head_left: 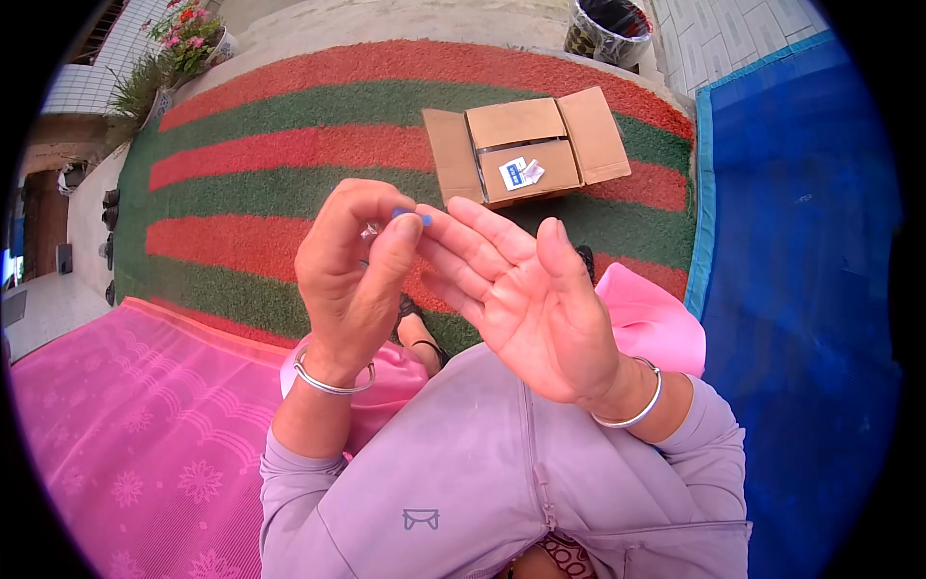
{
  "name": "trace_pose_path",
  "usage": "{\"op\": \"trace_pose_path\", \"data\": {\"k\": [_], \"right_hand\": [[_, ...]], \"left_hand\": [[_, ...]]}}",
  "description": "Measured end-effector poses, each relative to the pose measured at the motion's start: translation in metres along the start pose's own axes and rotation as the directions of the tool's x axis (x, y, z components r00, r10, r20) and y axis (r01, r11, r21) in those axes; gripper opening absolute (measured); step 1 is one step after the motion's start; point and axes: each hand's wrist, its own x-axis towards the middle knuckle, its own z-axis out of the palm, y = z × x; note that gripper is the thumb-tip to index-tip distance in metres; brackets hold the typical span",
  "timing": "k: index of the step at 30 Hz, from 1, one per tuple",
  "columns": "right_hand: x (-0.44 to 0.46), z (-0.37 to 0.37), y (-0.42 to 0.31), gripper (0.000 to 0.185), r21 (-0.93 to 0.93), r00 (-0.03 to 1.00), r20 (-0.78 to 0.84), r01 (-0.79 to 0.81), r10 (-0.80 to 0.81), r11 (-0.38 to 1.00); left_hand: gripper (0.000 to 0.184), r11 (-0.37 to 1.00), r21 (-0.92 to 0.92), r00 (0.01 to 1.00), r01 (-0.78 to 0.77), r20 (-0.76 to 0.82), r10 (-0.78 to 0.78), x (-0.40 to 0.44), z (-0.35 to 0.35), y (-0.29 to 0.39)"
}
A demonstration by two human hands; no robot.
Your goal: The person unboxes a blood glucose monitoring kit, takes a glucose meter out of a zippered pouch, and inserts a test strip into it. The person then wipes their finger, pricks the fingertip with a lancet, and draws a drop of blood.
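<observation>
My left hand (352, 265) is closed in a pinch, with thumb and forefinger on a small blue piece (425, 220). Something clear and shiny (369, 232) shows between its curled fingers, too small to name. Beside it, my right hand (531, 299) is turned palm up, fingers stretched out and nothing lying in the palm. Its fingertips are close to the blue piece; whether they touch it I cannot tell. Beyond both hands stands a cardboard box (516, 121) with its side flaps spread, and a white and blue card (516, 175) lies on top.
Red and green striped carpet (376, 101) covers the floor ahead. A pink patterned cloth (145, 434) spreads at left, a blue sheet (801, 289) at right. Potted flowers (183, 48) stand at the far left, a lined bin (608, 34) at the back.
</observation>
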Motion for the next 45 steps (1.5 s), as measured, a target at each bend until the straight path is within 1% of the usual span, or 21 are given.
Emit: {"op": "trace_pose_path", "data": {"k": [12, 15, 17, 19, 20, 21, 22, 23, 25, 27, 29, 33, 34, 35, 36, 37, 39, 40, 42, 43, 45], "right_hand": [[0.000, 0.000, -0.001, 0.072, 0.005, 1.000, -0.008, -0.002, 0.002, 1.000], [0.000, -0.001, -0.001, 0.071, 0.006, 1.000, -0.015, 0.005, -0.005, 1.000], [0.000, -0.003, 0.000, 0.070, 0.007, 1.000, -0.020, 0.012, -0.011, 1.000], [-0.002, -0.004, 0.000, 0.067, -0.001, 1.000, -0.015, 0.009, -0.009, 1.000], [-0.004, -0.004, 0.002, 0.064, 0.068, 1.000, -0.024, -0.001, 0.002, 0.998], [-0.006, -0.006, 0.003, 0.063, -0.016, 0.999, -0.010, -0.037, 0.037, 0.999], [-0.008, -0.007, 0.002, 0.063, -0.015, 0.998, 0.012, -0.063, 0.063, 0.998], [-0.011, -0.008, 0.003, 0.063, -0.011, 0.995, 0.035, -0.088, 0.089, 0.996], [-0.015, -0.011, 0.004, 0.063, -0.014, 0.995, 0.046, -0.089, 0.089, 0.996], [-0.017, -0.014, 0.003, 0.064, -0.018, 0.994, 0.064, -0.090, 0.091, 0.996], [-0.020, -0.018, 0.002, 0.063, 0.015, 0.992, 0.057, -0.112, 0.111, 0.994], [-0.023, -0.026, 0.002, 0.065, 0.068, 0.992, 0.106, -0.071, 0.063, 0.995], [-0.023, -0.029, 0.001, 0.064, 0.059, 0.992, 0.113, -0.069, 0.062, 0.996], [-0.024, -0.032, 0.000, 0.064, 0.060, 0.994, 0.099, -0.061, 0.054, 0.996], [-0.024, -0.033, 0.001, 0.064, 0.089, 0.994, 0.091, -0.063, 0.054, 0.994], [-0.024, -0.035, 0.000, 0.065, 0.118, 0.995, 0.086, -0.065, 0.055, 0.991], [-0.024, -0.036, -0.003, 0.065, 0.124, 0.997, 0.070, -0.050, 0.041, 0.991], [-0.024, -0.036, -0.005, 0.066, 0.127, 0.997, 0.064, -0.041, 0.033, 0.991], [-0.024, -0.036, -0.007, 0.066, 0.136, 0.997, 0.062, -0.046, 0.038, 0.990], [-0.024, -0.036, -0.008, 0.067, 0.146, 0.997, 0.059, -0.052, 0.044, 0.988], [-0.025, -0.033, -0.009, 0.070, 0.148, 0.998, 0.039, -0.062, 0.057, 0.987]], "left_hand": [[0.006, 0.999, -0.028, 1.000, -0.016, -0.008, 0.015, -0.001, -0.003, -0.002], [0.005, 0.997, -0.076, 0.999, -0.020, -0.040, 0.017, -0.001, -0.004, -0.004], [0.006, 0.930, -0.343, 0.974, 0.133, -0.127, -0.186, -0.001, -0.005, -0.005], [0.009, 0.891, -0.405, 0.955, 0.205, -0.116, -0.273, 0.003, -0.011, -0.014], [0.010, 0.847, -0.464, 0.938, 0.260, -0.087, -0.336, 0.007, -0.013, -0.020], [0.011, 0.795, -0.519, 0.917, 0.315, -0.051, -0.397, 0.011, -0.014, -0.028], [0.012, 0.774, -0.482, 0.881, 0.411, -0.011, -0.474, 0.017, -0.014, -0.036], [0.012, 0.770, -0.484, 0.881, 0.416, 0.004, -0.474, 0.023, -0.009, -0.044], [0.014, 0.677, -0.286, 0.733, 0.678, 0.209, -0.647, 0.033, 0.003, -0.065], [0.016, 0.735, -0.100, 0.724, 0.671, 0.301, -0.620, 0.039, 0.027, -0.102], [0.017, 0.720, -0.011, 0.675, 0.694, 0.359, -0.645, 0.037, 0.059, -0.153], [0.015, 0.683, 0.215, 0.611, 0.698, 0.319, -0.724, 0.014, 0.124, -0.241], [0.015, 0.683, 0.216, 0.605, 0.697, 0.334, -0.723, 0.004, 0.136, -0.271], [0.014, 0.763, 0.299, 0.708, 0.573, 0.288, -0.645, -0.006, 0.146, -0.303], [0.013, 0.814, 0.382, 0.798, 0.438, 0.252, -0.548, -0.008, 0.153, -0.302], [0.013, 0.813, 0.381, 0.792, 0.441, 0.262, -0.552, -0.009, 0.158, -0.302], [0.014, 0.788, 0.524, 0.836, 0.322, 0.232, -0.496, -0.009, 0.163, -0.296], [0.014, 0.789, 0.524, 0.836, 0.321, 0.234, -0.496, -0.010, 0.164, -0.297], [0.016, 0.752, 0.618, 0.851, 0.232, 0.245, -0.464, -0.009, 0.164, -0.297], [0.016, 0.752, 0.617, 0.852, 0.232, 0.245, -0.464, -0.008, 0.164, -0.296], [0.018, 0.782, 0.531, 0.836, 0.327, 0.223, -0.502, -0.006, 0.159, -0.292]]}}
